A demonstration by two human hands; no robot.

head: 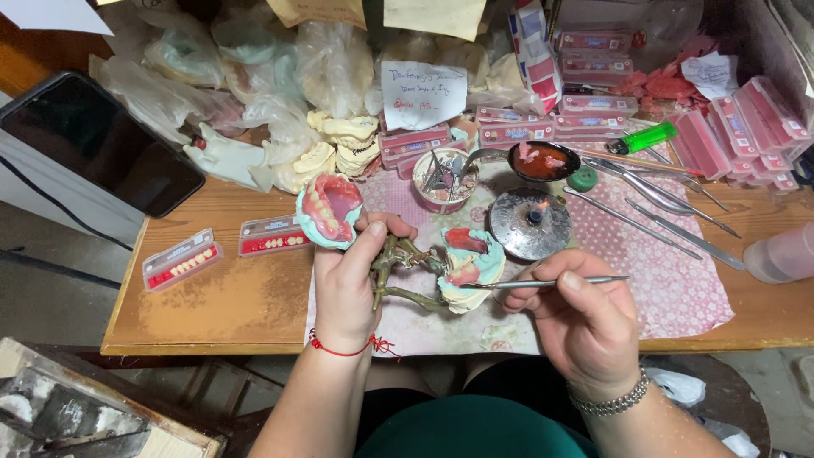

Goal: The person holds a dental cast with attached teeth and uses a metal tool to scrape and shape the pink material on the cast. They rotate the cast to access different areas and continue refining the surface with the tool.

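Over the bench (212, 305), the left hand (346, 284) is clamped on a brass articulator (398, 271) carrying two denture casts (329, 210). The right hand (585, 326) pinches a thin metal tool (543, 282), its tip seemingly touching the lower cast (471, 267).

I record the brass hinged articulator (403, 271) at the near centre of the wooden table (220, 305), on a patterned cloth (678, 288). My left hand (348, 288) is on its left side, under the open upper cast with pink wax and teeth (329, 209); the lower cast (471, 267) sits to the right. My right hand (585, 322) lies right of that, its slim metal instrument (543, 282) reaching left to the lower cast. Behind stands a round metal burner (532, 222); behind that, a spoon of wax (543, 159) and, to its left, a tub of tools (444, 178). Two tooth cards (220, 250) lie far left.
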